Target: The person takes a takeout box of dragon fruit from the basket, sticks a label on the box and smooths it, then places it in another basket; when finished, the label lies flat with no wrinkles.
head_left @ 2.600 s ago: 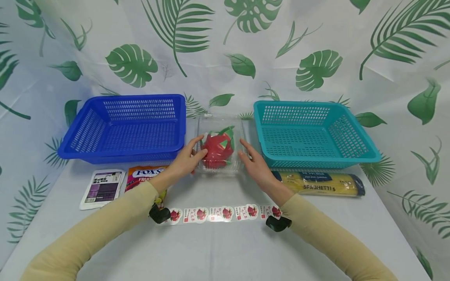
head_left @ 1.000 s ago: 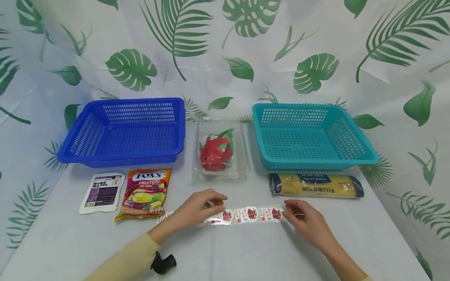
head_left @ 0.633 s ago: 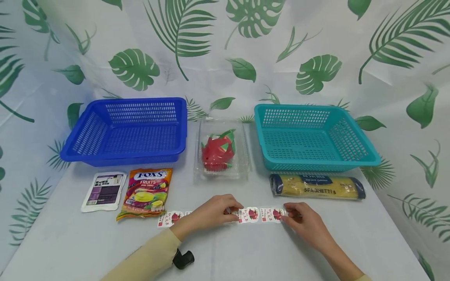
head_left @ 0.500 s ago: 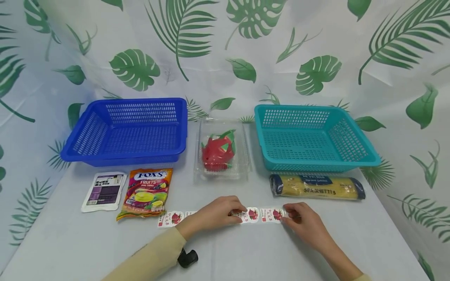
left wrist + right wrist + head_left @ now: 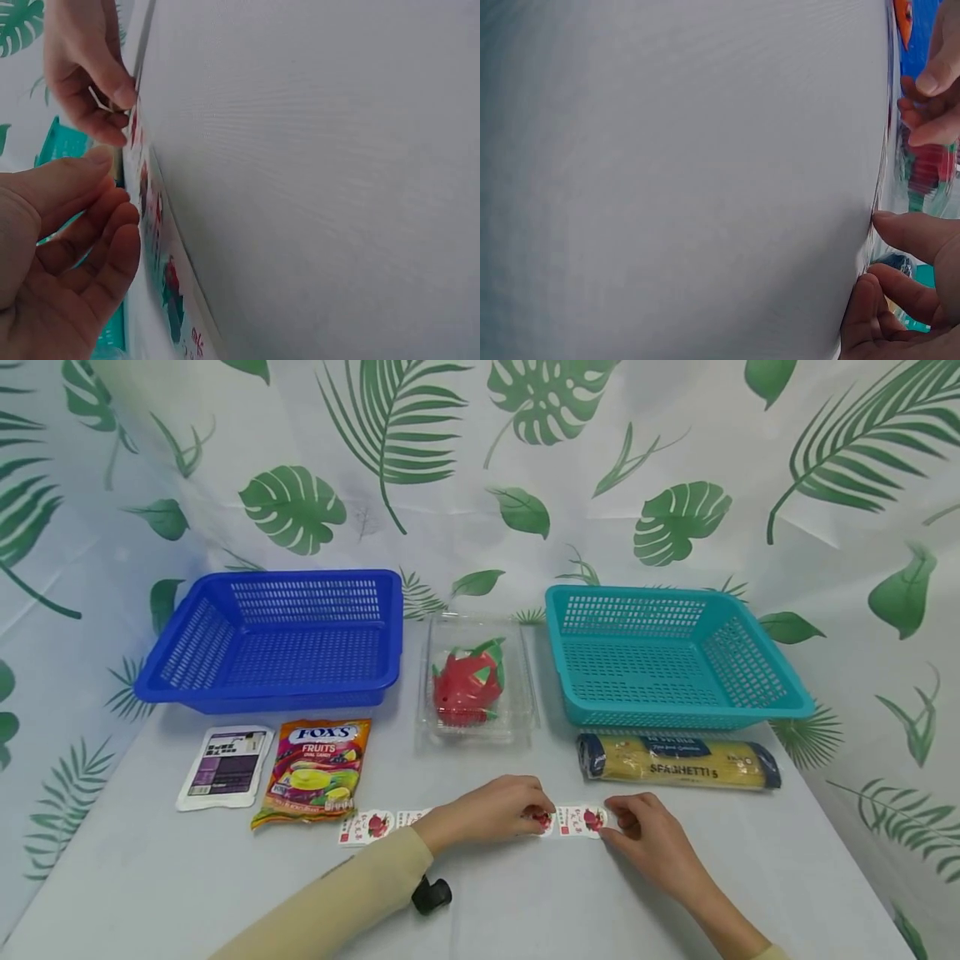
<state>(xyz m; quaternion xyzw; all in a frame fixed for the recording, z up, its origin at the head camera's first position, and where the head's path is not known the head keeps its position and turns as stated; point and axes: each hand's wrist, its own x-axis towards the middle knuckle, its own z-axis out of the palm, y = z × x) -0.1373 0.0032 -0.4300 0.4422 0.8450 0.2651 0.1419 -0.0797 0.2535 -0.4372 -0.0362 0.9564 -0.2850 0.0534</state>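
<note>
A strip of white stickers printed with red fruit (image 5: 366,828) lies across the table in the head view. My right hand (image 5: 654,839) holds its right end, with thumb and forefinger at opposite edges of the strip. The left hand (image 5: 491,812) is over the strip's middle, covering part of it. In the left wrist view, the left hand's fingers (image 5: 112,255) are loosely bent and hold nothing. Behind the strip sits a clear plastic clamshell box (image 5: 517,718) with a red and green dragon fruit (image 5: 467,689) inside.
A blue basket (image 5: 281,697) stands at the back left, a teal basket (image 5: 682,714) at the back right. A spaghetti pack (image 5: 678,762) lies before the teal basket. On the left are a candy bag (image 5: 313,770) and a flat white package with a purple label (image 5: 227,768).
Both hands have left the clamshell box and come forward to the sticker strip. The left hand has since moved right along the strip, while the right hand stays at its right end.
</note>
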